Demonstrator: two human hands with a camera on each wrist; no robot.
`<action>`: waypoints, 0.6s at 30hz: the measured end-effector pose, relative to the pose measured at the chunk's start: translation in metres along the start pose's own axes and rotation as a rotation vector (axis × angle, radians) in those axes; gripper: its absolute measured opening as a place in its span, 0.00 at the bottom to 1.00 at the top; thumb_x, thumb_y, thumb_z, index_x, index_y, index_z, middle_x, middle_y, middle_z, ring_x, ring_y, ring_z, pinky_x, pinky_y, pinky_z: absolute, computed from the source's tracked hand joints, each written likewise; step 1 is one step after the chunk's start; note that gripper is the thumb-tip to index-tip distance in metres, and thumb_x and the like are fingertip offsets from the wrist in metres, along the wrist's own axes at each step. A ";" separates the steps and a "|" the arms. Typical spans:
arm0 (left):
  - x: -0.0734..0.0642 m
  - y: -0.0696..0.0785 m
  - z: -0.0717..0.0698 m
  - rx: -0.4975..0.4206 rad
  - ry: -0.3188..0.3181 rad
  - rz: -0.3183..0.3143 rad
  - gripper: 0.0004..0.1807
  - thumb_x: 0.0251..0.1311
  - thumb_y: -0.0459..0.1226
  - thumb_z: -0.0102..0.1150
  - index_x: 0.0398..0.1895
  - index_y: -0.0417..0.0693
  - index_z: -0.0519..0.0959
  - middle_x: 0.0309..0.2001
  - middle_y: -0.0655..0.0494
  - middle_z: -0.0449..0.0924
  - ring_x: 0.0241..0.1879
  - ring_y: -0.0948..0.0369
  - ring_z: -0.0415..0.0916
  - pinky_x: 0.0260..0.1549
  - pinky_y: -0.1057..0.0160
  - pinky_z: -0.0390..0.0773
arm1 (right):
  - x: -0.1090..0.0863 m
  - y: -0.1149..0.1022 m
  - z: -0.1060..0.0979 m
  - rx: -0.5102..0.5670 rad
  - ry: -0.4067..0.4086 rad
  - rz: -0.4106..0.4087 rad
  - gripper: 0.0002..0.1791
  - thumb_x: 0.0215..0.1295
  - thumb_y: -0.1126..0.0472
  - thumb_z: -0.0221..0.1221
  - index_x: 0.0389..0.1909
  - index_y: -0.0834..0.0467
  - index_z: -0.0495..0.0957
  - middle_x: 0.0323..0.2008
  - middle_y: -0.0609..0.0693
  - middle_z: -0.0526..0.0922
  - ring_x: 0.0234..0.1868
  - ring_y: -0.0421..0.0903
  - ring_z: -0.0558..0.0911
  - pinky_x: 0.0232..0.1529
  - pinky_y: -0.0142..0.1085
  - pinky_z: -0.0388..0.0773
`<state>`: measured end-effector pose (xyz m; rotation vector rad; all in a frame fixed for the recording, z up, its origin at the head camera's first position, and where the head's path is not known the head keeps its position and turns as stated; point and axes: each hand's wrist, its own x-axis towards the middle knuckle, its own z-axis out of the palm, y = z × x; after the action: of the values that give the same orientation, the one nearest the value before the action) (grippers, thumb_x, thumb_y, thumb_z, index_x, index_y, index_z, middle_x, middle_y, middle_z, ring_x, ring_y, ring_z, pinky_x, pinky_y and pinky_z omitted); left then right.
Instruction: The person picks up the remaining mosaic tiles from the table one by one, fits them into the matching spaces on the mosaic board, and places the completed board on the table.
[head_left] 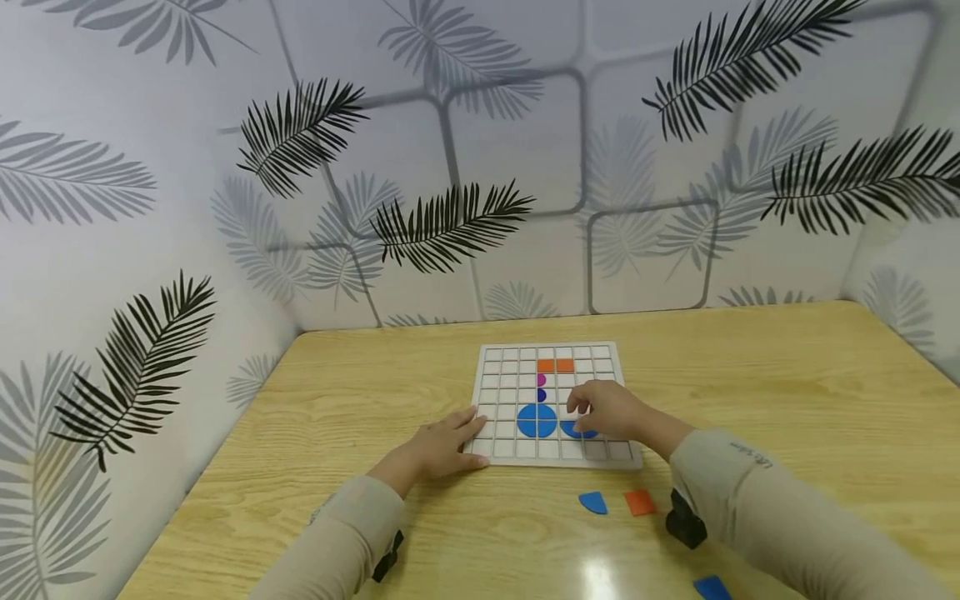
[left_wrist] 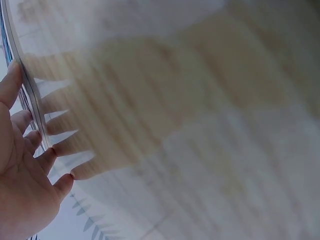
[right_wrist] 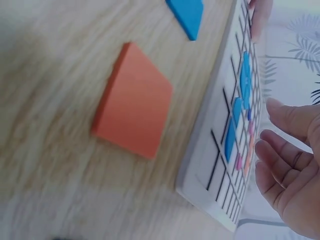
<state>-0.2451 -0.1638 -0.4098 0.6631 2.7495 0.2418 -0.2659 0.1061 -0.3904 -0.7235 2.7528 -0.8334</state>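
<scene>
A white grid board (head_left: 555, 462) lies on the table, bearing a blue circle (head_left: 528, 413) of quarter pieces, two orange squares (head_left: 546, 366), a magenta half-circle (head_left: 541, 380) and a dark blue half-circle (head_left: 541, 395). My left hand (head_left: 446, 443) rests at the board's left edge, fingers spread and straight. Over the right part of the board is my right hand (head_left: 611, 408), close to blue pieces (head_left: 572, 428) that form a lower half-circle and are partly covered by it. In the right wrist view the thumb and loosely bent fingers (right_wrist: 280, 155) stand apart with nothing between them.
Loose on the wooden table (head_left: 360, 400) in front of the board lie a blue quarter piece (head_left: 593, 502) and an orange square (head_left: 640, 502). Another blue piece (head_left: 712, 588) sits nearer, below the right sleeve. A leaf-patterned wall covering (head_left: 525, 275) stands behind the table.
</scene>
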 end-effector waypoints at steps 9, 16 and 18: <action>0.001 -0.002 0.000 -0.007 -0.001 -0.002 0.37 0.55 0.57 0.44 0.66 0.54 0.51 0.66 0.54 0.44 0.64 0.54 0.41 0.52 0.42 0.49 | -0.014 -0.004 -0.008 0.059 0.000 -0.017 0.08 0.50 0.67 0.60 0.33 0.61 0.77 0.28 0.47 0.75 0.32 0.44 0.72 0.33 0.35 0.71; 0.004 -0.004 0.004 0.006 0.002 -0.004 0.37 0.55 0.58 0.44 0.66 0.54 0.52 0.66 0.54 0.45 0.63 0.54 0.42 0.53 0.44 0.50 | -0.038 0.000 -0.016 0.125 0.009 -0.043 0.08 0.51 0.66 0.60 0.34 0.61 0.76 0.30 0.49 0.75 0.32 0.44 0.72 0.34 0.36 0.71; 0.004 -0.004 0.004 0.007 0.008 0.002 0.37 0.55 0.57 0.44 0.65 0.53 0.52 0.66 0.54 0.45 0.63 0.54 0.43 0.53 0.44 0.51 | -0.045 0.002 -0.019 0.117 0.019 -0.061 0.08 0.51 0.66 0.60 0.34 0.61 0.76 0.30 0.49 0.76 0.33 0.44 0.72 0.34 0.37 0.71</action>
<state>-0.2487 -0.1650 -0.4153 0.6683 2.7585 0.2362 -0.2329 0.1387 -0.3745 -0.7844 2.6829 -1.0097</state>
